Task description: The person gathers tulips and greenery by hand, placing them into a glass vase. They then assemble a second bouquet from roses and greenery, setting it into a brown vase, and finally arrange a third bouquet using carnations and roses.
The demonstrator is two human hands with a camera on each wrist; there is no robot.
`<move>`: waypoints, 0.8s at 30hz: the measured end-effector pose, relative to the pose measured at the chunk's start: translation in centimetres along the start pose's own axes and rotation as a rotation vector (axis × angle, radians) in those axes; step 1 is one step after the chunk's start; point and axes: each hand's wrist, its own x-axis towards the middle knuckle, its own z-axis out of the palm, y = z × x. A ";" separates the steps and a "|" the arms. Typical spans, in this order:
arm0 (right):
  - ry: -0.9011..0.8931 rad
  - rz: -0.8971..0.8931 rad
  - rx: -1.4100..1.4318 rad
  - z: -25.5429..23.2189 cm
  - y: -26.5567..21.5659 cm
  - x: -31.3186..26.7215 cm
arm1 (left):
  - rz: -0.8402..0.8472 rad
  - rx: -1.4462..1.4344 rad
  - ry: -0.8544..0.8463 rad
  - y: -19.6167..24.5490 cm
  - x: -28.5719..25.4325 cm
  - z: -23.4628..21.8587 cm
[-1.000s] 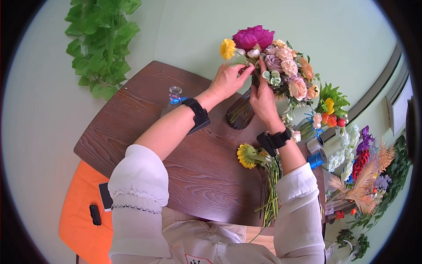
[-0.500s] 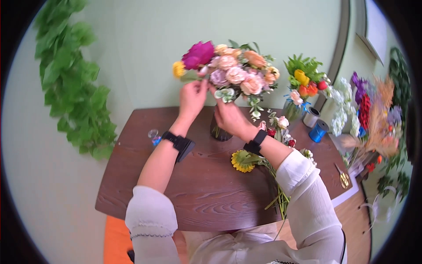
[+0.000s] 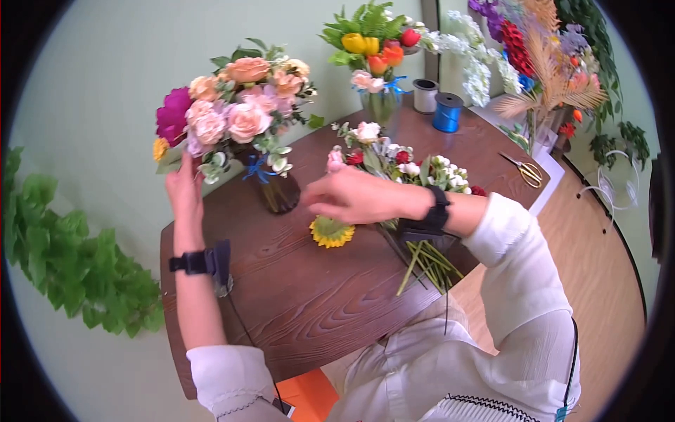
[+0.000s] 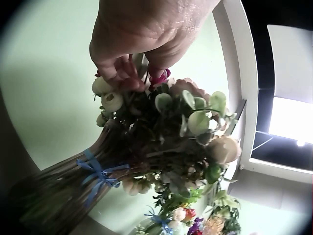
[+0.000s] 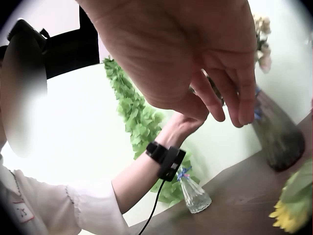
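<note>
A full bouquet of peach, pink and lilac flowers [image 3: 246,121] stands in a dark glass vase [image 3: 281,195] tied with a blue ribbon [image 3: 259,169]. At its left side my left hand [image 3: 184,188] has its fingers curled in among the blooms. The left wrist view shows thumb and fingers pinching a thin flower stem [image 4: 142,61]. Close by are a yellow flower [image 3: 160,148] and a large magenta one [image 3: 173,116]. My right hand [image 3: 351,193] hovers right of the vase, fingers loosely bent and holding nothing. Below it lies a sunflower [image 3: 332,231].
Loose stems [image 3: 430,266] and small white and red flowers [image 3: 439,171] lie under my right forearm. Behind stand a tulip vase [image 3: 382,105], a blue ribbon spool [image 3: 448,112] and a white spool [image 3: 425,95]. Scissors [image 3: 527,172] lie at the right edge. A small clear vase [image 5: 194,195] stands by my left forearm.
My right hand has left the bouquet and moved right, over the table. The left hand stays at the bouquet's left side. The head view has turned to the right.
</note>
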 end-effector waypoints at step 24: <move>0.398 0.005 -0.507 -1.8 11.0 -16.1 | -0.593 0.216 -1.019 -4.0 -26.1 12.8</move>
